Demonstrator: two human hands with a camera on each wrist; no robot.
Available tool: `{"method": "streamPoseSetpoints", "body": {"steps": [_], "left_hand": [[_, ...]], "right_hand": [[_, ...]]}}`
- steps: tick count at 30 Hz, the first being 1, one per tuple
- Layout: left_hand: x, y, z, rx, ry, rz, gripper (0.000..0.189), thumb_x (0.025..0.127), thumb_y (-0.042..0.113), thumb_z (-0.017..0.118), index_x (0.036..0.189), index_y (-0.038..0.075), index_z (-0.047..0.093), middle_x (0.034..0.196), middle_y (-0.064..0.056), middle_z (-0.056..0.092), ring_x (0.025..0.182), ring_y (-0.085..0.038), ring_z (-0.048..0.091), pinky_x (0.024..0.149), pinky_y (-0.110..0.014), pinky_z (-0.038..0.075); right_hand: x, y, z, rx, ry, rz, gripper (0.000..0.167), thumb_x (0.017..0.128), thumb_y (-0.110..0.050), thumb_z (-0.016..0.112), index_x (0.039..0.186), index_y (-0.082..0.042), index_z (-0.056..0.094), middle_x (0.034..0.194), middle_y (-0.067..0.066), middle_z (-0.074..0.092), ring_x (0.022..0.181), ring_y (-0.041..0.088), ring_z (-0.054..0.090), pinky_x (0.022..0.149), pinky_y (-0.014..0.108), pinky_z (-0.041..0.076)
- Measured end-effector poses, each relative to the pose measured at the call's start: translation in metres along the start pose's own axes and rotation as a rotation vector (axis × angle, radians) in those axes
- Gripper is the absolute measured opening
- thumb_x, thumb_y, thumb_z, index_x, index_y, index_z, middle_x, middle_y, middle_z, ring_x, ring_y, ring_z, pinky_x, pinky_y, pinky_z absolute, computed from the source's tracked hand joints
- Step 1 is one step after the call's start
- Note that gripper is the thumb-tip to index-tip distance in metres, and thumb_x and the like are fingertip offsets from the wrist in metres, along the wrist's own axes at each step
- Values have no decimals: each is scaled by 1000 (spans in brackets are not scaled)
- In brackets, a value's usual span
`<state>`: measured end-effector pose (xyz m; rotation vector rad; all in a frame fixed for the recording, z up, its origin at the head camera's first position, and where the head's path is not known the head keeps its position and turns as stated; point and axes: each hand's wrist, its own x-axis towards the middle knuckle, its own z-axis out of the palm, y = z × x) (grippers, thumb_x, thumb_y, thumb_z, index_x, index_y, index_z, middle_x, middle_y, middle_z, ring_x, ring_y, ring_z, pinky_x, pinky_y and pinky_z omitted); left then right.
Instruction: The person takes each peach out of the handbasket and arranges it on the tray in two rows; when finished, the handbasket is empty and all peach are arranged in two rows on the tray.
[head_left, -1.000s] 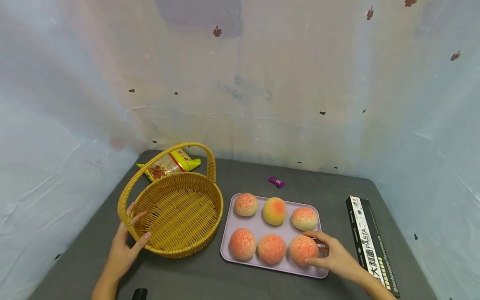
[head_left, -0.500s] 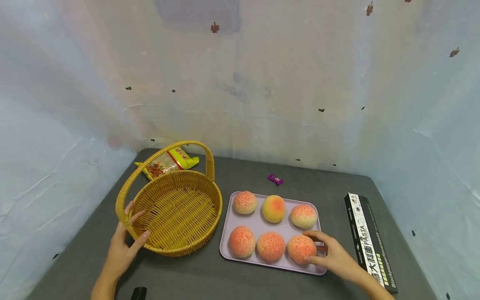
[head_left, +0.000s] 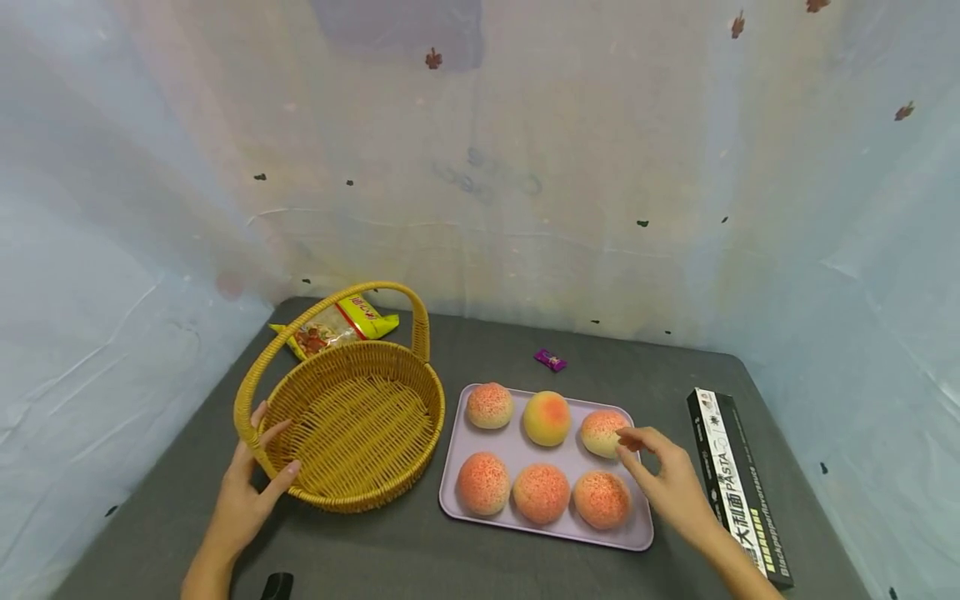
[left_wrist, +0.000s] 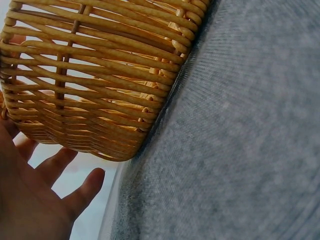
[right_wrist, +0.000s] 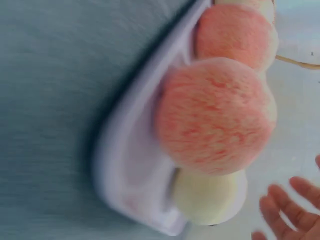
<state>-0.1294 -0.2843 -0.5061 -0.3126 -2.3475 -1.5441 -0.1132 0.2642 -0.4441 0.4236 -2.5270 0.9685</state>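
My left hand lies at the left side of a yellow wicker basket, fingers spread over its rim beneath the handle and thumb apart from them. In the left wrist view, the thumb stands off the woven wall. My right hand hovers over the right end of a lilac tray; its fingertips are close to the back-right peach, contact unclear. The front-right peach lies untouched. In the right wrist view, the fingers are spread and hold nothing.
More peaches sit in two rows on the tray. Behind it lies a purple-wrapped sweet. A black pasta box is at the right, a yellow food packet behind the basket, and a small black object at the front edge.
My right hand has left the front-right peach and moved up and back toward the back-right one. The left hand and basket have stayed in place.
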Motion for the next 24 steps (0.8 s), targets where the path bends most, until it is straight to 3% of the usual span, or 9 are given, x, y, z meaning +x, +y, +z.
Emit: {"method": "streamPoseSetpoints", "body": {"steps": [3, 7, 8, 11, 14, 15, 18, 22, 24], "left_hand": [[0, -1, 0, 13, 3, 2, 62, 90, -5, 67, 148, 1, 45, 167, 1, 7, 152, -29, 3, 106, -75, 8], [-1, -2, 0, -9, 5, -5, 64, 90, -6, 66, 150, 1, 42, 167, 1, 5, 152, -27, 1, 106, -75, 5], [-1, -2, 0, -13, 6, -7, 65, 91, -7, 66, 150, 1, 41, 167, 1, 4, 152, -26, 0, 110, -70, 5], [-1, 2, 0, -7, 22, -4, 69, 91, -8, 64, 153, 3, 37, 167, 0, 4, 152, -22, 4, 118, -40, 12], [-1, 16, -5, 32, 72, 6, 78, 91, -8, 64, 158, 11, 29, 167, -1, 9, 150, -13, 11, 107, -15, 17], [0, 24, -7, 40, 102, 24, 81, 90, -8, 65, 159, 12, 28, 166, -2, 11, 149, -12, 13, 106, -14, 17], [6, 58, -15, 49, 274, 165, 74, 88, -2, 66, 155, 6, 36, 162, -10, 25, 147, -17, 23, 112, -21, 16], [25, 132, -10, 64, 692, 472, 46, 86, 16, 70, 122, -13, 63, 133, -24, 59, 131, -34, 49, 113, -36, 28], [36, 171, 0, 80, 882, 583, 42, 85, 25, 71, 101, -14, 70, 112, -25, 70, 116, -37, 60, 109, -41, 33]], "right_hand": [[15, -9, 5, -154, 51, -52, 16, 95, -7, 65, 107, 0, 72, 103, 8, 69, 99, 26, 62, 95, 42, 40], [31, -22, 17, -378, -26, -122, 28, 101, -19, 55, 119, -4, 71, 131, 20, 59, 124, 40, 51, 105, 68, 20], [34, -25, 21, -420, -61, -116, 33, 102, -23, 53, 124, -6, 69, 138, 21, 54, 130, 42, 45, 106, 71, 15], [42, -35, 35, -522, -160, -40, 49, 103, -40, 49, 139, -9, 60, 154, 23, 38, 143, 45, 28, 108, 74, 5], [45, -45, 48, -571, -242, 69, 66, 101, -54, 47, 148, -9, 50, 159, 26, 26, 146, 50, 15, 107, 75, -1], [45, -48, 52, -579, -261, 96, 70, 100, -58, 46, 150, -9, 47, 159, 27, 24, 146, 52, 13, 106, 76, -2], [46, -55, 59, -584, -300, 147, 77, 97, -64, 46, 152, -9, 44, 159, 29, 22, 144, 55, 12, 104, 78, -2], [44, -61, 62, -580, -329, 178, 81, 96, -67, 44, 153, -10, 41, 158, 30, 23, 144, 56, 14, 104, 78, 0], [44, -62, 62, -580, -343, 190, 83, 96, -69, 42, 154, -9, 40, 158, 30, 23, 144, 55, 13, 104, 77, -1]]}}
